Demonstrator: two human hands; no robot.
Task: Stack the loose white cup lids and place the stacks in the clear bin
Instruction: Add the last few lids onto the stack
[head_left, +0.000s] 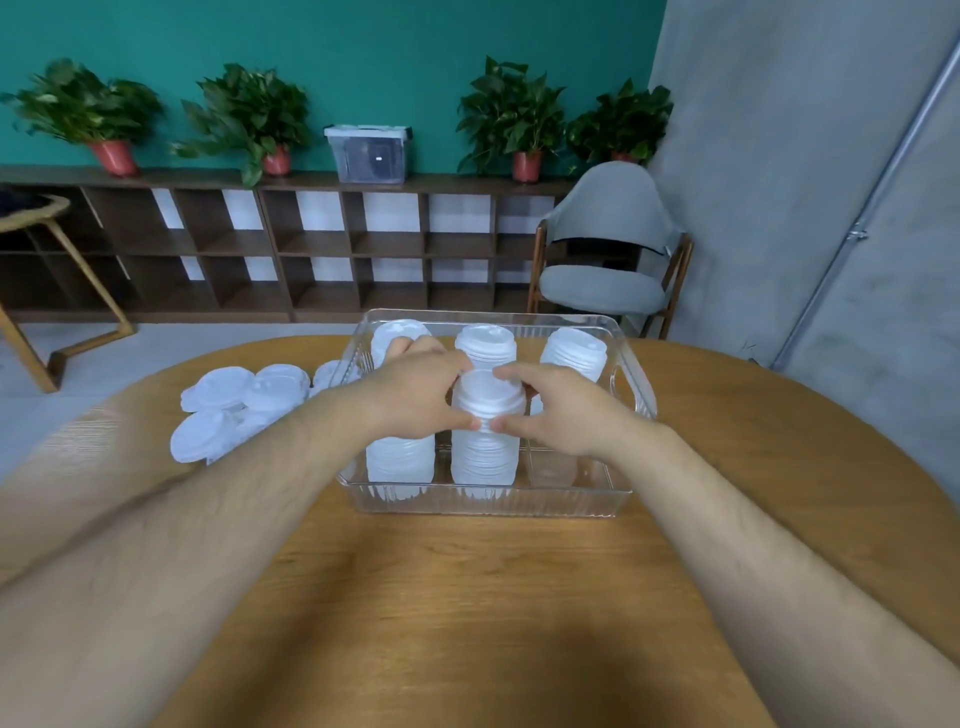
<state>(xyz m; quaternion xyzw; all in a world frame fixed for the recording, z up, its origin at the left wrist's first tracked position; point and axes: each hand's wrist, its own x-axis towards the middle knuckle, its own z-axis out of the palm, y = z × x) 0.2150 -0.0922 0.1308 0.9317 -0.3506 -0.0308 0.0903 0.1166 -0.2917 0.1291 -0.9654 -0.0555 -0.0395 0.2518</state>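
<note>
- Working at a round wooden table (467, 597), with the clear bin (488, 506) at 12 o'clock, past the table's middle.
- Gripping the held lid stack (485, 447) from both sides: left hand (415, 400) curled round it at 9 o'clock, right hand (563, 415) curled round at 3 o'clock, with thumbs nearly meeting on the near face.
- Judged mid-placement: seating this stack upright in the middle of the bin's near row. Cannot tell through the ribbed wall whether it is fully down.
- Next, probably: release both sides evenly to avoid toppling, then reach to 9 o'clock for more lids.
- Standing just beside it at 9 o'clock: near-left stack (400, 460). At 3 o'clock, a bare spot (553, 470) with room for one more.
- Look of the lids: white, slightly translucent thin plastic, ridged rims nested tight. Judged light and slippery.
- Heaped on the table at the bin's 9 o'clock: loose lids (234, 410), not yet stacked.
- In the far row: far-left stack (397, 330) tilted and partly hidden by the left hand; far-middle stack (485, 343) and far-right stack (574, 353) upright.
</note>
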